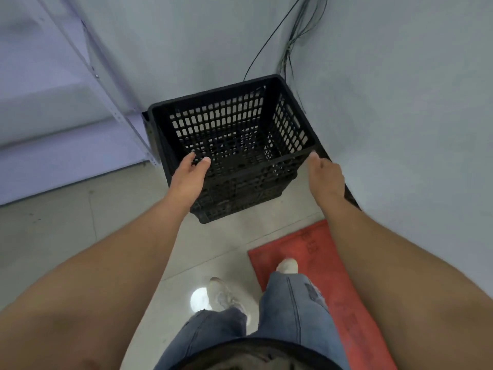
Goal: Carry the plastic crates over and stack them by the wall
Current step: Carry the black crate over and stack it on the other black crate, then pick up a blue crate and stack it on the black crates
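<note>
Two bare hands reach toward a black plastic crate (234,145) that sits in the corner at the centre of the frame, its far rim close against the grey wall (386,102) and its left side just beside a pale metal shelf upright (106,84). The lattice below its near wall suggests that it rests on or nests in another crate, though the layers cannot be counted. The left hand (186,180) is spread open, fingertips at the near-left rim, and grips nothing. The right hand (324,177) touches the near-right corner of the rim with fingers loosely extended; it is not clamped on the crate, and whether any finger hooks under the rim cannot be told.

Risks, as judged from this arrangement:
- The near rim appears to run higher on the right than on the left. If the crate is not seated square, a push from one hand alone could tip it or leave it jammed askew.
- Fingertips at the rim lie where the crate would settle or shift; a sudden drop into the nest below could pinch them.
- Loose dark cables (290,49) hang down the wall at the upper right to just behind the far-right corner; a shove toward the wall could snag or trap them.
- A red mat (320,263) lies on the tiled floor (80,236) at the lower right, under one shoe (288,265); its edge could catch a foot when stepping away.
</note>
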{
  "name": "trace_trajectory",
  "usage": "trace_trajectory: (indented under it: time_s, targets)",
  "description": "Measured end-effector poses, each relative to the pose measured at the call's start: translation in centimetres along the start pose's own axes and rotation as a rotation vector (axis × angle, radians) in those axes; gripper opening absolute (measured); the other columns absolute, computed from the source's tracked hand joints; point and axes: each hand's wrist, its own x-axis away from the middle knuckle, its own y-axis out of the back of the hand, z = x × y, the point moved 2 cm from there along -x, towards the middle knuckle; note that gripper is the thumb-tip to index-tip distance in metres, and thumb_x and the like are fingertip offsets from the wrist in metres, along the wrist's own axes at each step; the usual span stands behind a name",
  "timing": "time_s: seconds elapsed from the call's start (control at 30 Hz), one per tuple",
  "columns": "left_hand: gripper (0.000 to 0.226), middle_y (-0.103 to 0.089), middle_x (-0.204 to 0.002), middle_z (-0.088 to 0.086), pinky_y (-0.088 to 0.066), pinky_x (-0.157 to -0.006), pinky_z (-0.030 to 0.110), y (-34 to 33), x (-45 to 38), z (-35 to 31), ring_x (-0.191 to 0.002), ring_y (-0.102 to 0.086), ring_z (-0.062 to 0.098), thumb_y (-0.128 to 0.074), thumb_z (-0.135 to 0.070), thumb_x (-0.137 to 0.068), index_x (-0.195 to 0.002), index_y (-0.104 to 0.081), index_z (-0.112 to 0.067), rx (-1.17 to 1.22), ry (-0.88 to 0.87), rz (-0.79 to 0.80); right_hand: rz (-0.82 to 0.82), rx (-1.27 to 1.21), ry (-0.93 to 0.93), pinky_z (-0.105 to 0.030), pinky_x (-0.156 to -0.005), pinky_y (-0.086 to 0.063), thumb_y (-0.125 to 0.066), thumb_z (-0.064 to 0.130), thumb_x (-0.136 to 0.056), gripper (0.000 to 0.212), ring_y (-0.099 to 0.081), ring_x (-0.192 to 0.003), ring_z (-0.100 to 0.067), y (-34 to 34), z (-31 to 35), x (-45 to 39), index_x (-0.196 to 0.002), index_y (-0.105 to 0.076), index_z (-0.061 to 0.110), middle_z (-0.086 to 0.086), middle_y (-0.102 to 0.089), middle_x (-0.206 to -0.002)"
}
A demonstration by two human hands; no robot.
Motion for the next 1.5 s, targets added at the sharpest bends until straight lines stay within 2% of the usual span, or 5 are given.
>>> trace_trajectory:
  time_s: [0.37,0.53,0.73,0.93,1.5]
  targets:
    - [0.053,-0.05,-0.141,0.0,-0.036,-0.109,0.042,-5.9,10.4,2.7,-0.128,-0.047,0.019,-0.051,-0.045,-0.092,-0.14,-0.047,-0.022,-0.108,-0.083,0.182,-0.064,-0.153,-0.167,-0.027,-0.074,-0.034,-0.047,0.031,-0.095,0.032,-0.055,-0.09,-0.023,4.7,-12.2,10.8,-0.095,-0.064,0.004,-0.005,-0.055,-0.088]
    - [0.051,-0.05,-0.141,0.002,-0.037,-0.109,0.042,-11.1,19.5,6.5,-0.127,-0.048,0.019,-0.051,-0.042,-0.092,-0.138,-0.048,-0.02,-0.231,-0.143,0.345,-0.173,-0.231,-0.23,-0.028,-0.054,-0.028,-0.044,0.034,-0.095,0.04,-0.041,-0.065,-0.02,8.6,-20.0,19.7,-0.057,-0.033,0.025,0.005,-0.038,-0.059]
    - [0.047,-0.055,-0.134,0.008,-0.038,-0.108,0.041,-19.1,32.1,11.9,-0.124,-0.051,0.02,-0.052,-0.039,-0.093,-0.133,-0.052,-0.015,-0.399,-0.244,0.616,-0.368,-0.321,-0.442,-0.027,-0.072,-0.033,-0.041,0.041,-0.096,0.039,-0.056,-0.089,-0.025,14.9,-32.0,32.6,-0.1,-0.066,0.011,-0.006,-0.06,-0.091]
    - [0.048,-0.053,-0.138,0.002,-0.037,-0.109,0.044,-25.2,42.4,15.7,-0.126,-0.05,0.018,-0.052,-0.042,-0.092,-0.135,-0.051,-0.021,-0.525,-0.336,0.896,-0.521,-0.4,-0.677,-0.03,-0.073,-0.034,-0.037,0.047,-0.094,0.037,-0.048,-0.082,-0.024,18.4,-40.4,43.1,-0.071,-0.047,0.02,-0.005,-0.052,-0.088]
    - [0.049,-0.049,-0.14,0.0,-0.038,-0.108,0.042,-35.0,58.0,22.9,-0.126,-0.048,0.018,-0.049,-0.039,-0.095,-0.139,-0.045,-0.019,-0.745,-0.399,1.416,-1.017,-0.586,-1.155,-0.037,-0.086,-0.045,-0.027,0.044,-0.098,0.054,-0.061,-0.098,-0.028,20.3,-48.2,62.8,-0.104,-0.067,0.007,-0.01,-0.066,-0.108]
